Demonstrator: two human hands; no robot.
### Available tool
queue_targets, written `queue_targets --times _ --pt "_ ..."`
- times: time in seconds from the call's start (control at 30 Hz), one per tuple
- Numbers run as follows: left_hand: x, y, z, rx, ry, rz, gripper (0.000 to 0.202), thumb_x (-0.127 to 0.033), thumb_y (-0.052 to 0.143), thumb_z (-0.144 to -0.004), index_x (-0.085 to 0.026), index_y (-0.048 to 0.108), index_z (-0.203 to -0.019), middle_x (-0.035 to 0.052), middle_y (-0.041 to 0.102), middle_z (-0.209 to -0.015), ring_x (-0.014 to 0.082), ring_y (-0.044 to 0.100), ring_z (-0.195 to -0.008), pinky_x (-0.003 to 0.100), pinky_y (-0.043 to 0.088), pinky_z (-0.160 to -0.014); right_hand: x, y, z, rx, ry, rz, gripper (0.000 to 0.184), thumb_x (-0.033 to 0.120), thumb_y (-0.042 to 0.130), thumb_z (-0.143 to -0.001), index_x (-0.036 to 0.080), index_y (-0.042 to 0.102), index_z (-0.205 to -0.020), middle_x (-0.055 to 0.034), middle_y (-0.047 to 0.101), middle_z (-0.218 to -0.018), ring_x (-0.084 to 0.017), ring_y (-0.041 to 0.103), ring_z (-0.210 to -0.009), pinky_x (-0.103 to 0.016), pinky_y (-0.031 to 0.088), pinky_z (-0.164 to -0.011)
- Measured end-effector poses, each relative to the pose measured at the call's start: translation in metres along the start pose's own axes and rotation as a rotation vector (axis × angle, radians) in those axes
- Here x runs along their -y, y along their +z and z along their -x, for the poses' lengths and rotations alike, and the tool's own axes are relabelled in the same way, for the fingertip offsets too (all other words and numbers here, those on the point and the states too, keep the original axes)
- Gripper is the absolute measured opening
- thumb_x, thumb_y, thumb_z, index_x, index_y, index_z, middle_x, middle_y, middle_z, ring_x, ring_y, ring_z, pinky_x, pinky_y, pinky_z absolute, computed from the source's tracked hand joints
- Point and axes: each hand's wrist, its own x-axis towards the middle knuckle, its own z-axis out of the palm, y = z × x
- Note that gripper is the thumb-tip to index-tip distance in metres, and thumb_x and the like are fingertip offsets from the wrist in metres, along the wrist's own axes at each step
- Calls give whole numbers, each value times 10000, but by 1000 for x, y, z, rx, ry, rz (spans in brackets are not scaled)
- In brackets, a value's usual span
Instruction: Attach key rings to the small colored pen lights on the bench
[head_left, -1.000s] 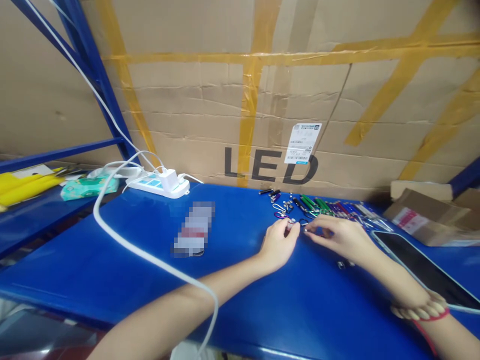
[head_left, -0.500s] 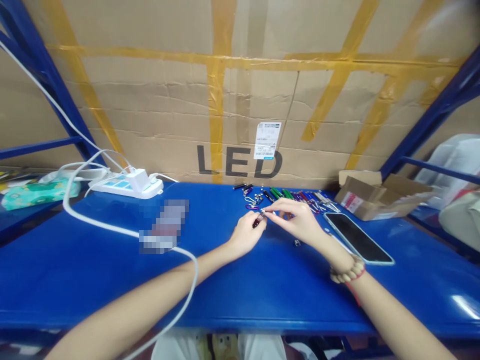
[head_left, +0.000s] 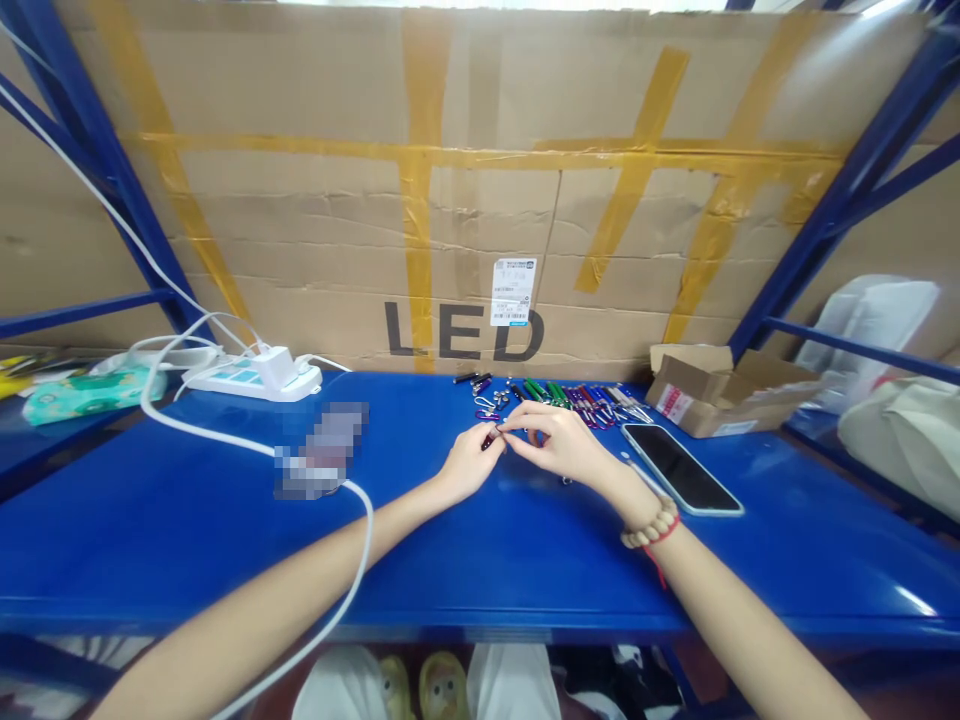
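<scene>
My left hand [head_left: 471, 466] is closed around a small dark red tube [head_left: 489, 438], of which only a short end shows between the thumb and fingers. My right hand [head_left: 561, 446] pinches at that same end with thumb and forefinger; whatever its fingertips hold is too small to make out. Just beyond the hands lies a row of small coloured metal tubes [head_left: 555, 393] in green, red, blue and silver, partly covered by my right hand. Small carabiner clips [head_left: 487, 403] lie to their left. Under my right hand sits a tiny metal piece [head_left: 566, 480].
A phone [head_left: 682, 470] lies right of my right hand, with an open cardboard box [head_left: 720, 390] behind it. A white power strip [head_left: 251, 380] stands back left. Its thick white cable [head_left: 367, 540] crosses my left forearm. A large carton [head_left: 337, 240] walls the back.
The camera view has shifted, so the table things appear a little further left. Both hands stay together at the dark red tube, with the right fingertips still pinching at its end.
</scene>
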Motion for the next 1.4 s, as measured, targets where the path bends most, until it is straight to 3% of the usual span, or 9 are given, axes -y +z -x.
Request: queue_targets --times 0.17,0.33,0.43,0.57,0.77,0.9,1.1,1.4 --pt "-1 -1 0 4 1 7 150 -216 431 -783 -166 525 -675 3 578 -712 146 520 -710 242 373 -676 -3 -10 -1 53 43 -84 195 309 532 -818 211 655 -934 -36 615 -972 -76 547 -591 -212 449 -581" --pt "-6 -3 1 -18 -60 65 255 -315 405 -813 -170 493 -624 -10 533 -646 132 492 -652 237 354 -652 -24 -33 2 -143 297 89 201 330 533 -808 209 675 -885 -24 661 -866 -98 552 -584 -225 411 -571" --pt "-9 -4 2 -5 -75 62 259 -328 410 -808 -170 492 -619 -12 524 -641 131 485 -652 236 346 -651 -35 -40 7 11 454 251 161 362 594 -748 237 696 -757 1 684 -776 -133 585 -630 -230 368 -542" --pt "-11 -4 2 -2 -83 62 262 -338 405 -803 -171 487 -619 -11 516 -641 129 476 -649 236 341 -649 -38 -37 10 317 560 213 195 435 677 -643 253 703 -706 14 694 -715 -156 615 -675 -226 362 -536" --pt "-11 -5 3 -8 -86 62 268 -351 400 -799 -172 486 -620 -9 517 -644 127 473 -646 237 344 -650 -31 -43 10 342 717 312 288 487 610 -693 219 676 -612 -11 680 -608 -151 618 -616 -226 363 -515" --pt "-11 -4 2 -8 -83 73 267 -350 403 -797 -173 491 -618 -14 520 -636 124 474 -635 232 350 -638 -28 -51 12 456 837 332 240 457 655 -652 220 689 -633 -20 677 -585 -151 622 -583 -226 391 -519" --pt "-10 -4 2 -4 -70 78 259 -339 403 -794 -172 488 -615 -14 513 -636 121 471 -636 229 347 -640 -31 -47 11 528 869 210 125 259 678 -630 221 712 -744 -5 708 -733 -141 646 -639 -205 448 -569" --pt "-10 -5 2 7 -68 76 239 -322 407 -785 -173 483 -614 -13 511 -642 122 472 -649 227 343 -645 -40 -35 14 494 784 -32 161 187 665 -640 171 701 -796 -24 712 -771 -143 656 -694 -177 483 -578"
